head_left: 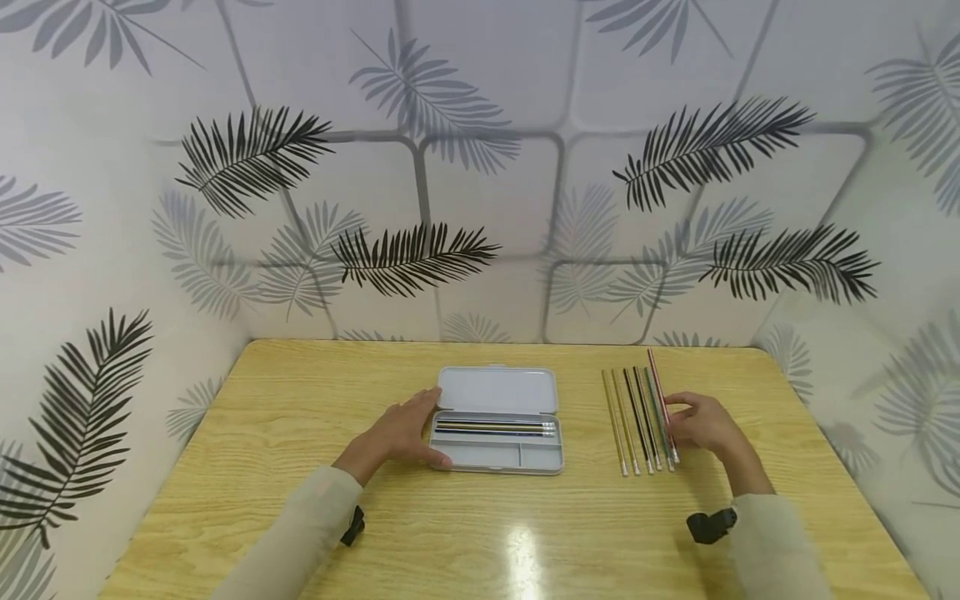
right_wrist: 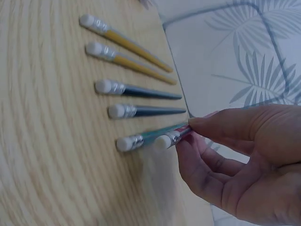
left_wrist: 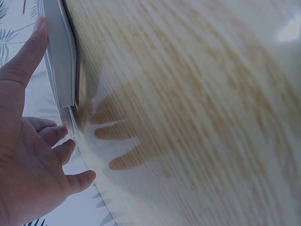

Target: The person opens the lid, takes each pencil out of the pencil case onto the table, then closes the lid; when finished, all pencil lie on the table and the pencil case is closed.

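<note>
My left hand (head_left: 405, 425) rests against the left side of an opened grey pencil case (head_left: 476, 455), its thumb on the front rim and its fingers by the hinge. In the left wrist view the thumb (left_wrist: 32, 54) lies along the case's side, the other fingers loosely spread. Several pencils (head_left: 487, 428) lie in the case's long rear compartment. My right hand (head_left: 697, 423) pinches a red pencil (right_wrist: 175, 136) between thumb and fingers, near its white eraser end. Beside it on the table lie a teal pencil (right_wrist: 153, 135), two black pencils (right_wrist: 150, 92) and two yellow pencils (right_wrist: 136, 47).
The case's lid (head_left: 497, 390) lies folded back towards the wall. Two smaller compartments at the case's front are split by a divider (head_left: 521, 455). The wooden table (head_left: 375, 517) meets a leaf-patterned wall (head_left: 495, 308) at its back edge. Each wrist bears a black device (head_left: 711, 526).
</note>
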`<state>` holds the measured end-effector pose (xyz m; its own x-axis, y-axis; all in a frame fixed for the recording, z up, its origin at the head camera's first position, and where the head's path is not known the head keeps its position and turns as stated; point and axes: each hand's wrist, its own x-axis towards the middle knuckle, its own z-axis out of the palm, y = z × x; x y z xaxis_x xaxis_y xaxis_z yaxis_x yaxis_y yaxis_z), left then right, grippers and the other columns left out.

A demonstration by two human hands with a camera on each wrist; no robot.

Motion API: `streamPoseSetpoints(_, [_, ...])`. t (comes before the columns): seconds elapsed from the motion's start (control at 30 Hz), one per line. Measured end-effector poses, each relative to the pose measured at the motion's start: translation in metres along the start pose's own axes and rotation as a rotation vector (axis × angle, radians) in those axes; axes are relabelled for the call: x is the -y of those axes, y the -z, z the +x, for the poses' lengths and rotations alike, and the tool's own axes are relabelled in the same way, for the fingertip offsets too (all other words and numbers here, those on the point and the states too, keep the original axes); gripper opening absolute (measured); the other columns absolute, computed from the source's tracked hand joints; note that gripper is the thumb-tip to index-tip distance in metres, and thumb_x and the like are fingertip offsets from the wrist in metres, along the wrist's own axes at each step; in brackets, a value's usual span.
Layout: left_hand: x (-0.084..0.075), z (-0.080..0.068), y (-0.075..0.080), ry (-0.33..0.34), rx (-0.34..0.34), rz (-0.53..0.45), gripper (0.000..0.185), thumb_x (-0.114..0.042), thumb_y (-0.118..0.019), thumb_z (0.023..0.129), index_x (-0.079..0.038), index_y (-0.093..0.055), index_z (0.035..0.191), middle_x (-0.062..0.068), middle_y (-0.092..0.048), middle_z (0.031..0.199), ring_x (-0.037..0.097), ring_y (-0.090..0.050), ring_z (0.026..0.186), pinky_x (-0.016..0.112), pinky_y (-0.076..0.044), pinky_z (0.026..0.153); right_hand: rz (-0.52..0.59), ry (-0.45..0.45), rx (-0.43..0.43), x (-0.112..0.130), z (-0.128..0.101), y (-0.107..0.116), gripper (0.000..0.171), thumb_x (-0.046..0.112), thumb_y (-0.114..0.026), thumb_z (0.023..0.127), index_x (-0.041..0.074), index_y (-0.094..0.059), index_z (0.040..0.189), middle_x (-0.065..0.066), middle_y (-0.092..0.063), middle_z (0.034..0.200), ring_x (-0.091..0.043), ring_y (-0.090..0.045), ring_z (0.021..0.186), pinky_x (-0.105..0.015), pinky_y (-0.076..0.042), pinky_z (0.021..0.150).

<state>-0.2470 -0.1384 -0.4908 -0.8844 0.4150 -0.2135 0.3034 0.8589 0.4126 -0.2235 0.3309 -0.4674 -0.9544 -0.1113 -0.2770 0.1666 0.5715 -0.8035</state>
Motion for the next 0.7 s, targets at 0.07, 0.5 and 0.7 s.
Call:
streamPoseSetpoints(0.07, [0.000,0.000,0.000,-0.001,-0.002,0.000,0.122,-0.061,-0.080,0.062,-0.008,-0.017,0.153,0.011,-0.022,0.158,0.028,-0.019,0.147,0.055,-0.020,0.116,-0.021,-0.028,-0.007,-0.004,-0.001,0.003,0.050,-0.002,-0.052,0.090,-0.017,-0.036,0.135,-0.034,-0.061,0.108,-0.021,-0.069,0.080,-0.039,-0.058,0.071])
streamPoseSetpoints(0.5, [0.000,0.000,0.001,0.000,0.002,-0.003,0.123,-0.061,-0.080,0.062,-0.008,-0.017,0.153,0.011,-0.022,0.158,0.028,-0.020,0.147,0.055,-0.020,0.116,-0.135,-0.132,-0.094,-0.015,0.002,0.001,0.047,-0.001,-0.063,0.082,-0.016,-0.049,0.124,-0.024,-0.068,0.090,-0.016,-0.069,0.062,-0.032,-0.058,0.060])
streamPoseSetpoints(0.7, [0.001,0.001,0.000,-0.009,0.000,-0.002,0.123,-0.062,-0.079,0.062,-0.007,-0.017,0.153,0.011,-0.022,0.158,0.028,-0.020,0.147,0.055,-0.020,0.116,-0.219,-0.134,-0.142,-0.015,0.004,-0.001,0.048,0.001,-0.071,0.075,-0.015,-0.055,0.118,-0.021,-0.068,0.084,-0.012,-0.065,0.058,-0.030,-0.056,0.057])
